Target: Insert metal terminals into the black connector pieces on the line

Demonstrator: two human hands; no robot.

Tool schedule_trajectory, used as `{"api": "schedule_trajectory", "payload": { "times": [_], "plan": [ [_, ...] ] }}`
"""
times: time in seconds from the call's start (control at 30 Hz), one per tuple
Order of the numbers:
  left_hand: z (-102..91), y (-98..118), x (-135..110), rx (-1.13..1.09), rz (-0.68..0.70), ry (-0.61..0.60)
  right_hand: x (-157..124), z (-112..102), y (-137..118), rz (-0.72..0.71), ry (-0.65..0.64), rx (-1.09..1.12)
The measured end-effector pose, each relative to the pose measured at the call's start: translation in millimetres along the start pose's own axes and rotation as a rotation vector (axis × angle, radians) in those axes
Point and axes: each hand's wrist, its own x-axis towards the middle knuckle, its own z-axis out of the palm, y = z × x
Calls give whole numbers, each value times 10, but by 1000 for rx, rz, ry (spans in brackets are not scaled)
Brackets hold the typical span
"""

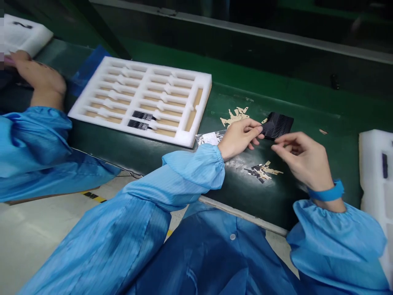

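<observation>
My left hand (241,137) pinches the left end of a black slotted part (280,125) between thumb and fingers, just above the green bench. To its right, my right hand (302,157) has thumb and index finger drawn together near the part's lower right corner. Anything between those fingertips is too small to make out. A pile of small cream-coloured strips (235,116) lies behind my left hand. Below the black part, another pile of small strips (264,171), some dark and some cream, rests on the bench.
A white foam tray (141,92) stands at left, with two black comb-like parts (139,120) in its near slots. A clear bag (211,138) lies beside it. Another foam tray (367,164) is at the right edge. At far left, a co-worker's hand (43,78) is near white foam (27,35).
</observation>
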Motion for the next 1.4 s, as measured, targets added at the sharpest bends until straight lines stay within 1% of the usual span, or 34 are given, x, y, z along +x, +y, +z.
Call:
{"api": "schedule_trajectory", "payload": {
  "times": [0.03,0.1,0.13,0.17,0.2,0.33,0.4,0.5,0.57,0.63,0.7,0.77,0.87,0.93,0.97,1.03,1.1,1.2,1.33,1.4],
  "plan": [
    [7,8,-1,-32,-2,7,-2,-36,0,27,-144,-4],
    [26,22,-12,-67,-11,-8,-7,-94,11,22,-427,-60],
    [35,27,-20,-72,-15,-18,-10,-112,19,3,-520,-93],
    [43,31,-27,-73,-18,-25,-13,-121,28,-19,-567,-119],
    [49,34,-33,-74,-21,-28,-15,-122,36,-43,-577,-142],
    [54,35,-45,-69,-17,-28,-22,-91,33,-105,-525,-213],
    [51,34,-46,-57,-4,-37,-22,-95,16,-108,-545,-214],
    [45,26,-46,-34,13,-49,-19,-142,-4,-46,-567,-168],
    [41,19,-43,-21,17,-54,-16,-176,-8,40,-582,-99],
    [38,13,-41,-3,20,-53,-9,-188,-8,131,-590,16],
    [34,9,-42,26,22,-50,2,-175,-9,182,-566,142],
    [27,5,-47,85,22,-38,16,-149,-10,191,-527,214],
    [4,-10,-55,238,79,-17,30,-114,-12,200,-525,223],
    [-15,-23,-60,343,144,-49,31,-92,-13,214,-517,235],
    [-23,-29,-64,385,167,-73,29,-78,-14,223,-489,256],
    [-31,-36,-73,442,190,-97,23,-37,-14,250,-380,339],
    [-31,-35,-85,462,200,-72,16,21,-14,287,-254,468],
    [-20,-25,-103,467,198,-37,8,129,-20,313,-110,640],
    [-4,-23,-117,455,168,-70,-9,272,-62,275,89,700],
    [0,-27,-113,423,167,-107,-24,326,-87,267,149,713]
  ]
}}
